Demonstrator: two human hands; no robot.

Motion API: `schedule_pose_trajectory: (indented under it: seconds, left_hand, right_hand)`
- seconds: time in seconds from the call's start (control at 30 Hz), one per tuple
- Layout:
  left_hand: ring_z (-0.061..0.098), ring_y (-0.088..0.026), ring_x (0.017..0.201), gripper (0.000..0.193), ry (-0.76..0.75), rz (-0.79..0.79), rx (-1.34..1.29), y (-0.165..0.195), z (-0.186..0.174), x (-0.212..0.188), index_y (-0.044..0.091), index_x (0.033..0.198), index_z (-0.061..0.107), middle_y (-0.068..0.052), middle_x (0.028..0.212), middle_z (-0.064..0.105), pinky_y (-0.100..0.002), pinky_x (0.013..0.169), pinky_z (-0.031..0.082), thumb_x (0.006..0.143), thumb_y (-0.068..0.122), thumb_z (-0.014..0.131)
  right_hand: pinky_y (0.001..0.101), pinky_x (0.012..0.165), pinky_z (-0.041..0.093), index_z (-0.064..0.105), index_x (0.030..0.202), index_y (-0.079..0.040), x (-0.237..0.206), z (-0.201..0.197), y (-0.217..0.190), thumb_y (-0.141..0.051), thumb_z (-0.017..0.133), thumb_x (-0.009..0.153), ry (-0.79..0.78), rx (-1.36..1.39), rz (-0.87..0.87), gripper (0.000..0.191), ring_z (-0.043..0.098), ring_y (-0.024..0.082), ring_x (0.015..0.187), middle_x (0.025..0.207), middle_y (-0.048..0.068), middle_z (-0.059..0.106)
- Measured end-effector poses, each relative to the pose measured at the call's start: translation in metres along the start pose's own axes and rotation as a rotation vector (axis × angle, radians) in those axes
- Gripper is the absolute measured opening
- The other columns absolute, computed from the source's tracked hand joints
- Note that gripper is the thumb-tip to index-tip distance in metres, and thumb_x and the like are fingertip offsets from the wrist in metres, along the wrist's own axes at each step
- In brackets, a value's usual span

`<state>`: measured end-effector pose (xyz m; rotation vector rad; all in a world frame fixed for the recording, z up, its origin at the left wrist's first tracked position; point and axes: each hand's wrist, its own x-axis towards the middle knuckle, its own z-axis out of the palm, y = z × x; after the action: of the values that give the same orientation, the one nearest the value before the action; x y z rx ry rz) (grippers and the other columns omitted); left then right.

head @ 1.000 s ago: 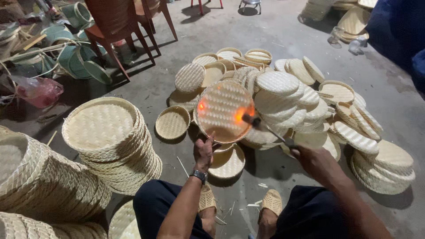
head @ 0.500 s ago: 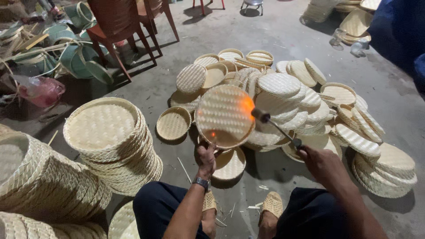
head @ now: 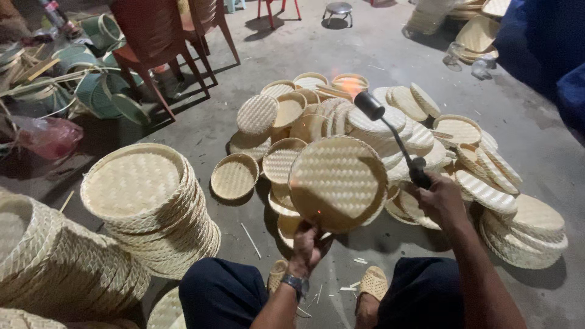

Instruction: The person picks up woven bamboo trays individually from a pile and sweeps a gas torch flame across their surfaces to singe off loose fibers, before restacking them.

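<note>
My left hand grips the lower rim of a round woven bamboo tray, held upright with its bottom facing me. My right hand holds a black gas torch by its handle. The torch nozzle points up and away to the left, above the tray's upper right edge, with no flame on the tray. A small spark glows near the tray's lower rim. I sit with both knees spread and sandalled feet on the concrete floor.
A loose heap of woven trays lies on the floor ahead. Tall stacks of larger woven trays stand at my left. Red chairs, green baskets and a pink plastic bag sit at the far left.
The flame that played over the tray's face is gone. My right hand has swung the torch up and off the tray. The tray has dropped lower and nearer to me.
</note>
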<state>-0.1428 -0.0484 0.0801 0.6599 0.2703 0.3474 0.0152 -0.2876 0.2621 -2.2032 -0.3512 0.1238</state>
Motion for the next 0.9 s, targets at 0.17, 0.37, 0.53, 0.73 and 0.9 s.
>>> schedule_pose_trajectory:
  seconds: [0.17,0.37,0.53,0.73,0.9]
  left_hand:
    - [0.061,-0.033,0.118,0.052,-0.115,-0.118,-0.341,-0.012,0.030,-0.029,0.010,0.132,0.057,-0.012,0.127,0.068,-0.051,0.095,0.054,0.085,0.024,0.071]
    - [0.060,-0.028,0.130,0.048,-0.357,0.625,1.460,-0.043,0.005,-0.028,0.016,0.140,0.056,-0.007,0.141,0.064,-0.042,0.113,0.051,0.096,0.022,0.076]
    - [0.060,-0.028,0.132,0.088,-0.043,0.048,0.712,-0.021,-0.047,0.031,0.015,0.161,0.002,-0.016,0.142,0.056,-0.042,0.110,0.054,0.101,0.033,0.064]
    - [0.061,-0.027,0.138,0.042,-0.528,1.051,1.601,0.039,-0.059,0.078,0.017,0.159,0.041,-0.020,0.158,0.051,-0.032,0.107,0.054,0.117,0.018,0.043]
    - [0.059,-0.018,0.101,0.039,-0.613,0.354,1.161,0.062,-0.066,0.075,0.004,0.144,0.052,-0.015,0.122,0.060,-0.033,0.083,0.055,0.113,0.025,0.046]
  right_hand:
    - [0.0297,0.039,0.039,0.073,0.108,0.000,0.008,-0.004,-0.003,-0.026,0.082,0.088,0.028,0.236,0.069,0.034,0.051,0.012,0.047,0.066,0.007,0.062]
    - [0.0293,0.041,0.040,0.074,0.109,-0.003,0.010,-0.007,0.007,-0.014,0.077,0.088,-0.002,0.229,0.004,0.025,0.052,0.013,0.050,0.069,0.007,0.066]
    - [0.0296,0.054,0.054,0.074,0.110,-0.005,0.013,-0.015,0.032,-0.005,0.072,0.085,-0.133,0.198,-0.108,0.024,0.064,0.012,0.066,0.081,0.004,0.073]
    - [0.0316,0.064,0.052,0.078,0.107,-0.001,0.027,0.008,0.052,-0.008,0.082,0.088,-0.274,0.063,-0.298,0.021,0.059,0.013,0.074,0.086,0.010,0.071]
    - [0.0298,0.071,0.062,0.074,0.113,-0.005,0.025,0.023,0.026,-0.012,0.082,0.077,-0.274,0.062,-0.414,0.038,0.069,0.014,0.077,0.091,0.004,0.076]
